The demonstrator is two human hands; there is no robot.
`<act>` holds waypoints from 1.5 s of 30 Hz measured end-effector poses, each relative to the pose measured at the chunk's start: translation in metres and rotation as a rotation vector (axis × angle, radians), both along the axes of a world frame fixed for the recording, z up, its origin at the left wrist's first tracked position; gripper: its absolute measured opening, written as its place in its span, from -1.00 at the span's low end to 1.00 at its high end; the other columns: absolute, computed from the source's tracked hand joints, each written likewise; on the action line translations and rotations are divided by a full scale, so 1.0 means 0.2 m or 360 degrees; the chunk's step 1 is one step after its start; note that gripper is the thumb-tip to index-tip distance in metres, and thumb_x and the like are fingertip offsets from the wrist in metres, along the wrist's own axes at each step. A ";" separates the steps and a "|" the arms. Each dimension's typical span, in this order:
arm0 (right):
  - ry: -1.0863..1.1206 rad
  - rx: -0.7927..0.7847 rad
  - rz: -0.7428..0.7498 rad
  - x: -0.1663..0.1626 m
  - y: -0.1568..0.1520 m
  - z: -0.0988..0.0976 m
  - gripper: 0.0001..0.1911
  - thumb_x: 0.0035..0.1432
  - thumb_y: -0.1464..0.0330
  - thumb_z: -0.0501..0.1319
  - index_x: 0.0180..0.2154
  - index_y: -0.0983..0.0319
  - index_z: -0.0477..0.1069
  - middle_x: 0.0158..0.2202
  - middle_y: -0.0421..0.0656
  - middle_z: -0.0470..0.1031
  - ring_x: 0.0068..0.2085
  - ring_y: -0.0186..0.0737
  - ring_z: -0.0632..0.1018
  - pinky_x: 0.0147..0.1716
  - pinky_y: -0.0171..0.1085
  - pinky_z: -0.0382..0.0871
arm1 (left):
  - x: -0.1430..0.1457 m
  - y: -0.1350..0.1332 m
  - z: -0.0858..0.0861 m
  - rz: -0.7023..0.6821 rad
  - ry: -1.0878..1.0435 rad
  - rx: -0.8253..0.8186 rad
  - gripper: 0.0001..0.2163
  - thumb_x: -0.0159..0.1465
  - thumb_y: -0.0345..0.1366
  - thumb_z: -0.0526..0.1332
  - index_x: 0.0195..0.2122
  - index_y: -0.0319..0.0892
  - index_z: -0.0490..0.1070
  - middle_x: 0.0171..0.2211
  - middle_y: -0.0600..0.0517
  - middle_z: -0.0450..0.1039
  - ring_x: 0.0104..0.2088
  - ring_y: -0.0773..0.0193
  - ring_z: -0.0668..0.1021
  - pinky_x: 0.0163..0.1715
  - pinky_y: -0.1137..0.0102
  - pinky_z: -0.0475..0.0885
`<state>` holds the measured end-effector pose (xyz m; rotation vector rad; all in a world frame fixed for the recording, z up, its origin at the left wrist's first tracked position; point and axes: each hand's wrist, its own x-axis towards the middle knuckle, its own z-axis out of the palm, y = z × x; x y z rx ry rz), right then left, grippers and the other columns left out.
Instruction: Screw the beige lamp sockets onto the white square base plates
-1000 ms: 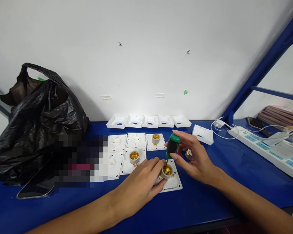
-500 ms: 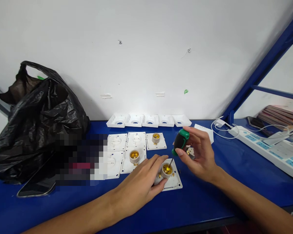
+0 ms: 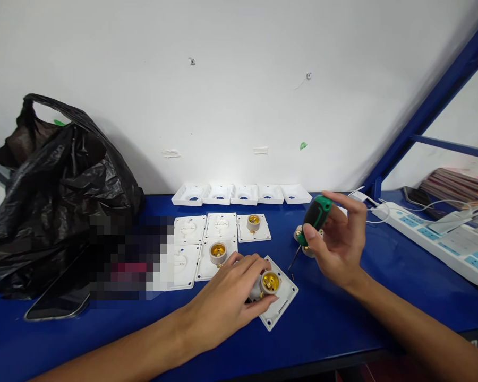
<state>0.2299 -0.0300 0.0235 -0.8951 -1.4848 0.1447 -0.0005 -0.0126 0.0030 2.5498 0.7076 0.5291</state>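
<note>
My left hand [image 3: 237, 286] is closed around a round lamp socket [image 3: 270, 283] with a brass inside. The socket is on a white square base plate [image 3: 286, 303], which lies turned at an angle on the blue table. In my right hand [image 3: 342, 249] is a green and black screwdriver [image 3: 317, 215], its shaft slanting down to the left. Its tip is right of the plate, close to a small screw [image 3: 292, 277] on the table; whether they touch I cannot tell. Behind the screwdriver, partly hidden, are more loose sockets [image 3: 309, 251].
Left of my hands lie plates with sockets [image 3: 218, 254] and plain white plates [image 3: 188, 231]. Several white covers [image 3: 244, 196] line the wall. A black plastic bag [image 3: 71, 180] and a phone [image 3: 58, 292] are at left, a power strip [image 3: 434, 239] at right.
The screwdriver has come out of the socket and moved right, its tip now near the screw. The plate under my left hand has rotated from nearly square to a diamond angle.
</note>
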 end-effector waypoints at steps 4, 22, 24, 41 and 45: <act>-0.0214 -0.0171 0.0022 0.03 0.04 0.00 -0.47 0.32 0.36 0.35 0.23 -0.02 0.27 -0.26 -0.20 0.40 -0.43 -0.23 0.45 -0.57 -0.19 0.38 | 0.00 0.00 0.00 -0.0007 0.0009 0.0005 -0.71 0.40 -0.29 0.40 0.06 -0.13 0.38 -0.10 0.00 0.53 -0.11 0.05 0.50 -0.01 0.16 0.44; -0.0509 -0.0274 0.0093 0.05 0.06 -0.03 -0.47 0.31 0.38 0.34 0.24 0.03 0.27 -0.36 -0.31 0.34 -0.49 -0.33 0.37 -0.53 -0.26 0.35 | 0.01 0.00 0.02 -0.0054 -0.0031 0.0092 -0.84 0.47 -0.26 0.29 0.03 -0.10 0.42 -0.14 0.02 0.54 -0.19 0.11 0.54 0.03 0.14 0.41; -0.0522 -0.0292 0.0113 0.05 0.06 -0.02 -0.47 0.31 0.38 0.33 0.25 0.04 0.26 -0.37 -0.32 0.33 -0.49 -0.34 0.37 -0.53 -0.26 0.34 | 0.00 0.00 0.02 -0.0063 -0.0034 0.0082 -0.82 0.47 -0.23 0.31 0.03 -0.10 0.41 -0.12 0.02 0.54 -0.18 0.11 0.55 0.04 0.14 0.41; 0.0055 -0.0100 -0.0001 0.03 0.03 0.03 -0.56 0.36 0.28 0.34 0.18 -0.02 0.27 -0.30 -0.20 0.38 -0.46 -0.22 0.45 -0.60 -0.18 0.44 | 0.01 0.01 -0.02 -0.0110 -0.0032 0.0049 -0.62 0.23 -0.22 0.50 -0.03 -0.11 0.39 -0.13 0.05 0.47 -0.18 0.10 0.50 -0.07 0.21 0.37; 0.0236 -0.0155 0.0046 -0.01 0.01 0.05 -0.61 0.37 0.26 0.34 0.14 -0.03 0.28 -0.33 -0.21 0.39 -0.47 -0.22 0.48 -0.58 -0.18 0.50 | 0.01 0.01 -0.02 -0.0119 -0.0052 0.0082 -0.75 0.29 -0.33 0.42 -0.09 -0.12 0.40 -0.16 0.07 0.48 -0.20 0.14 0.53 -0.06 0.22 0.35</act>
